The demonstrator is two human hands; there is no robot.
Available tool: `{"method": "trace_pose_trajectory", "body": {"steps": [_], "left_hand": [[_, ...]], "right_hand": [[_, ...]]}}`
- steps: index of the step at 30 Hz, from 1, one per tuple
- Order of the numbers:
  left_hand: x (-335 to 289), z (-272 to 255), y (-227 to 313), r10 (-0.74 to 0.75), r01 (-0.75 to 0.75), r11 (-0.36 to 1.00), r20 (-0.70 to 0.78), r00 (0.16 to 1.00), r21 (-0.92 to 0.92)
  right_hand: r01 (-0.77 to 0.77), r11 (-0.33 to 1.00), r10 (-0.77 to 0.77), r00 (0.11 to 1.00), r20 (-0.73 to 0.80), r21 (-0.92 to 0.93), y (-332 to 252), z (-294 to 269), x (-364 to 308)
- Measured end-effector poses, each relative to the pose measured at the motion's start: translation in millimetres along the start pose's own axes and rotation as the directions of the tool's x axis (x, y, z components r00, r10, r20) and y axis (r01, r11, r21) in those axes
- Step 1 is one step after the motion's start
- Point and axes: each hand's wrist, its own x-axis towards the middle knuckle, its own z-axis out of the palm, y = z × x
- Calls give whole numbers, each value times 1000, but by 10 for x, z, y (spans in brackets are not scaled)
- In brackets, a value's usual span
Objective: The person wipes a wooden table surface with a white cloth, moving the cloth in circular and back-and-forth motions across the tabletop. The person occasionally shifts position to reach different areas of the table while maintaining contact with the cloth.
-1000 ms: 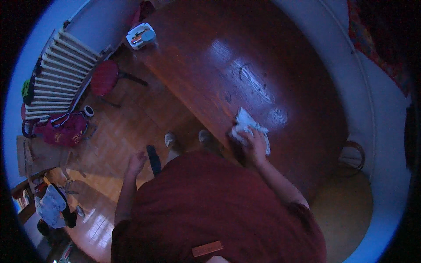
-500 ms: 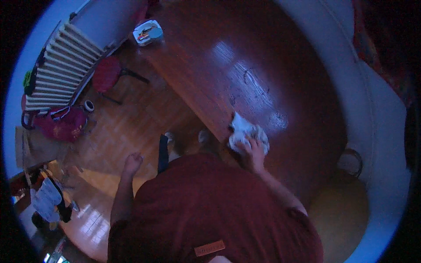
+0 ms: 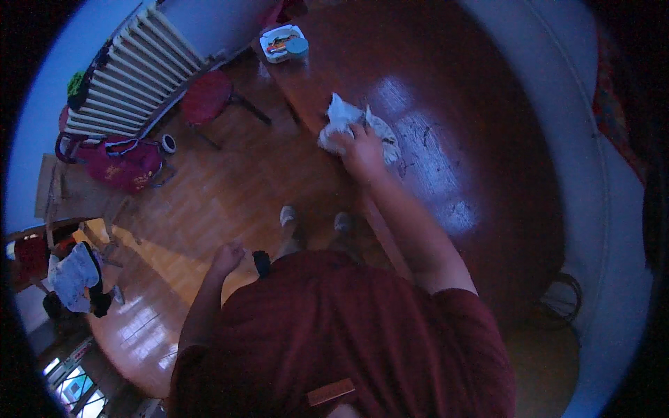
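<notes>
My right hand [image 3: 364, 150] presses a crumpled white cloth [image 3: 336, 111] with dark marks onto the dark brown wooden table [image 3: 488, 139], close to its left edge. The cloth bunches out around my fingers. Beside it, window light shines off the tabletop in pale, streaky patches. My left hand [image 3: 228, 258] hangs low over the floor on the left, its fingers curled in and nothing seen in them. A short dark object [image 3: 261, 263] is just right of that hand, apart from it.
A white tray [image 3: 268, 50] of small items with a round light-blue lid [image 3: 297, 47] stands at the table's far left corner. Left of the table are a red round stool [image 3: 207, 99], a radiator [image 3: 136, 76] and a chair with a maroon bag [image 3: 125, 164]. Another chair [image 3: 563, 299] stands at right.
My right hand has pushed the cloth away from me and leftward along the table's edge, the arm stretching out. My left hand stays low and curled. The view has shifted a little.
</notes>
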Motion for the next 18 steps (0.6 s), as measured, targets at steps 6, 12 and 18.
{"method": "trace_pose_trajectory", "body": {"steps": [6,12,18], "left_hand": [[19,-5,435,-202,211,950,62,977,-230],[-171,837,-933,-57,46,992,99,993,116],[-575,-194,167,-95,94,995,78,992,21]], "right_hand": [[17,999,-13,994,107,-43,145,-578,-1917],[87,995,-84,994,74,-42,2,-229,-1006],[-15,999,21,992,128,-46,-234,104,309]]}}
